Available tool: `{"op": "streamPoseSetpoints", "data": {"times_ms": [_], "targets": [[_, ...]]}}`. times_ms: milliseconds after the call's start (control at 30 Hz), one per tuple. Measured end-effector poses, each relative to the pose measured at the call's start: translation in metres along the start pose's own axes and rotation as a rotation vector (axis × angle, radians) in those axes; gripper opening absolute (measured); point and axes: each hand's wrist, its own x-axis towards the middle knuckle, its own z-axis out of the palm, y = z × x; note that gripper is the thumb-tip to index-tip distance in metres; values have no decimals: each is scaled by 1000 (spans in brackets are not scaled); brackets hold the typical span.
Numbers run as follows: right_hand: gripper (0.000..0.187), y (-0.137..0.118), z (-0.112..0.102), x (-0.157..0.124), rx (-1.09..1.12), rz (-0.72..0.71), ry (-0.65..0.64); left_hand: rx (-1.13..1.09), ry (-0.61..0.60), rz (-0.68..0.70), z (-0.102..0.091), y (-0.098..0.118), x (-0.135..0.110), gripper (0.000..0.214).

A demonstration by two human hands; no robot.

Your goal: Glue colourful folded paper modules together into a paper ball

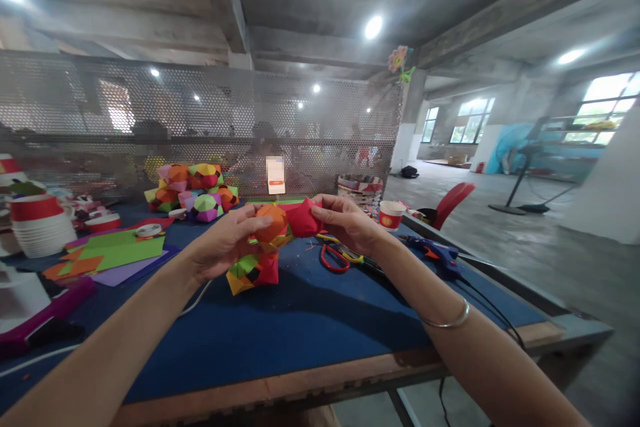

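My left hand [227, 240] is closed on a multicoloured folded-paper piece [256, 260], orange on top with green, yellow and red parts hanging below. My right hand [345, 220] pinches the red paper section [304, 219] at the piece's right end. Both hands hold it together above the blue table mat [300, 320]. A silver bangle [447, 320] sits on my right wrist.
Red-handled scissors [334, 259] lie behind my right hand, and a blue glue gun [435, 252] with a black cord lies to the right. Finished paper balls [193, 190], coloured sheets [117, 250], stacked cups [40, 223], a paper cup [390, 215] and a mesh screen [200, 127] stand behind.
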Motion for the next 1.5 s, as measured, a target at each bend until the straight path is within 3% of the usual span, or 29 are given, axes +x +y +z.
{"op": "streamPoseSetpoints", "data": {"times_ms": [333, 567, 700, 967, 1233, 1500], "targets": [[43, 2, 0, 2, 40, 96, -2, 99, -27, 99, 1, -1, -1, 41], [30, -1, -3, 1, 6, 104, -55, 134, -6, 122, 1, -1, -3, 43], [35, 3, -3, 2, 11, 134, -54, 142, -37, 137, 3, -3, -2, 48], [35, 5, -4, 2, 5, 145, -46, 133, -98, 96, 8, -4, -3, 56], [48, 8, -4, 3, 8, 154, -60, 192, -143, 102, 6, -8, -2, 54], [44, 8, 2, 3, -88, 131, -3, 134, -135, 75, 3, -10, 0, 50]]}}
